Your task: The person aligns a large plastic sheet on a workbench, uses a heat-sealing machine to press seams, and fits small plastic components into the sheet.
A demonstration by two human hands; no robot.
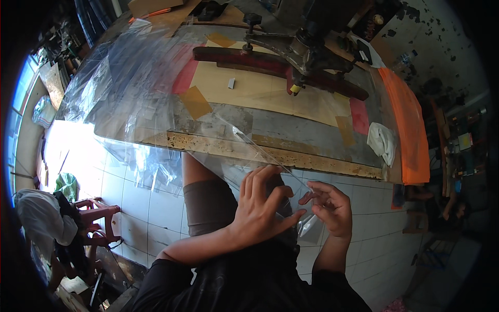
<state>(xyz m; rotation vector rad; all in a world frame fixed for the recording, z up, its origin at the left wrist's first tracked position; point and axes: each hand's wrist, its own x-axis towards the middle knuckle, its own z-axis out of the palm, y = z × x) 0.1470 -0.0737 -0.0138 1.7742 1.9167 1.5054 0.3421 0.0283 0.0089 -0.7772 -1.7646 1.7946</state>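
The left hand [254, 203] was raised with its fingers spread well apart and the thumb reaching toward 3 o'clock, close against a clear plastic sheet [267, 156]; whether those fingers gripped it, I could not tell. At 3 o'clock from it, the right hand [332, 208] was curled, its thumb and fingers nearly together, and appeared to pinch the sheet near its end. From there the sheet's edge ran toward 10 or 11 o'clock, across the worn wooden front edge of the counter [291, 127], while a crumpled bit of clear film hung toward 7 o'clock below the right hand.

At 12 o'clock from both hands, a dark red bar [244, 60] on a metal arm stood over a yellow board [270, 104], which bore a small white piece [231, 83]. A heap of clear plastic [125, 78] spread at 10 o'clock. At 2 o'clock lay a white cloth [382, 144], with orange sheets [408, 135] just beyond it. A reddish stool [104, 218] stood at 9 o'clock on the tiled floor [138, 229]
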